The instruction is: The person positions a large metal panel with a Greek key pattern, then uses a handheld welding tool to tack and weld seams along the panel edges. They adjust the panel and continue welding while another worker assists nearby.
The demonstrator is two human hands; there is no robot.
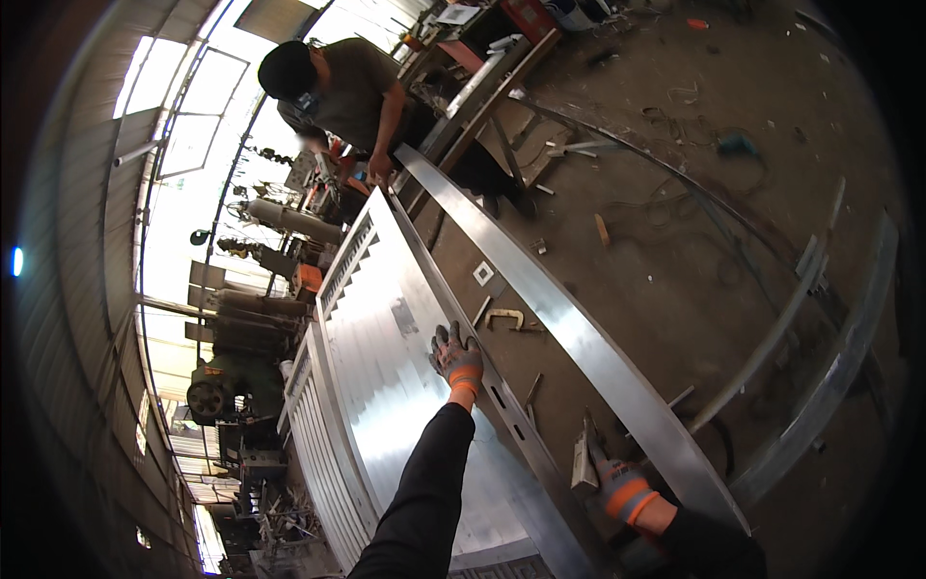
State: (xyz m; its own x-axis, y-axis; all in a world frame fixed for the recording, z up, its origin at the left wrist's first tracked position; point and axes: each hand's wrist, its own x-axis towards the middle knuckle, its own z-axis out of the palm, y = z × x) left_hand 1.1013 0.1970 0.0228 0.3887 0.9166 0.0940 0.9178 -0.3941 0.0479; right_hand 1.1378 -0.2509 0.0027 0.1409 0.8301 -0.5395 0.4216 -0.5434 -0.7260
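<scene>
My left hand (455, 361), in a grey and orange work glove, lies with fingers spread on a silvery metal door panel (386, 362) beside its slotted edge. That panel has a louvred strip along its far-left side. Lower right, my gloved right hand (625, 490) closes around a small pale block-like tool with a thin dark tip (583, 465); its exact kind is unclear. This hand is between the panel's edge and a long flat metal bar (550, 314), which runs from near right toward the far middle.
Across the panel a person (352, 101) in a dark cap bends over its far corner, hands there. A C-clamp (504, 317) and scraps are below, between panel and bar. Curved metal strips (830, 386) stand at right. A green power tool (737, 143) lies on the floor.
</scene>
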